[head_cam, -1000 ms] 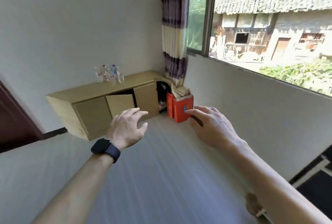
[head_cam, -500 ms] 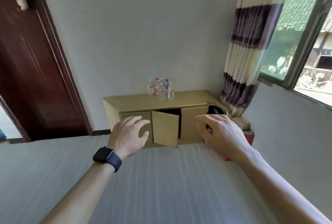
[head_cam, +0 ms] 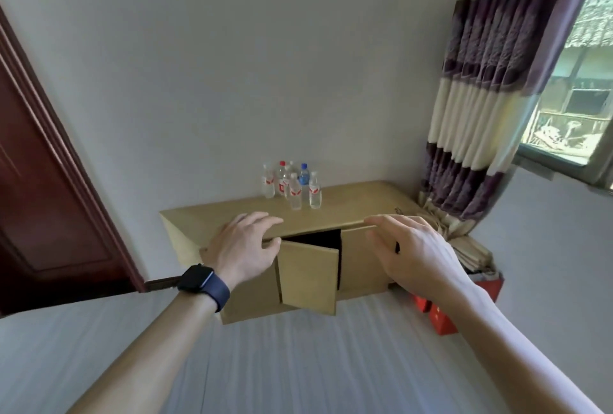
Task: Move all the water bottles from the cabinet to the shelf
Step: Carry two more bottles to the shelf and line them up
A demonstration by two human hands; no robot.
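Observation:
A low tan wooden cabinet (head_cam: 351,206) stands against the white wall. Several clear water bottles (head_cam: 292,186) with red-and-white labels, one with a blue cap, stand in a cluster on its top near the wall. The middle cabinet door (head_cam: 308,276) hangs ajar and the inside behind it is dark. My left hand (head_cam: 243,244), with a dark watch on the wrist, is held out in front of the cabinet with relaxed fingers, empty. My right hand (head_cam: 411,247) is also out in front, fingers spread, holding nothing. No shelf is in view.
A dark red wooden door (head_cam: 43,201) is at the left. A striped purple and cream curtain (head_cam: 491,92) hangs at the right beside a window (head_cam: 574,108). Red boxes (head_cam: 461,301) with papers on top sit on the pale floor right of the cabinet.
The view has swung left from the window to face the cabinet and come closer. Both empty hands stay held out in front, now level with the cabinet's front.

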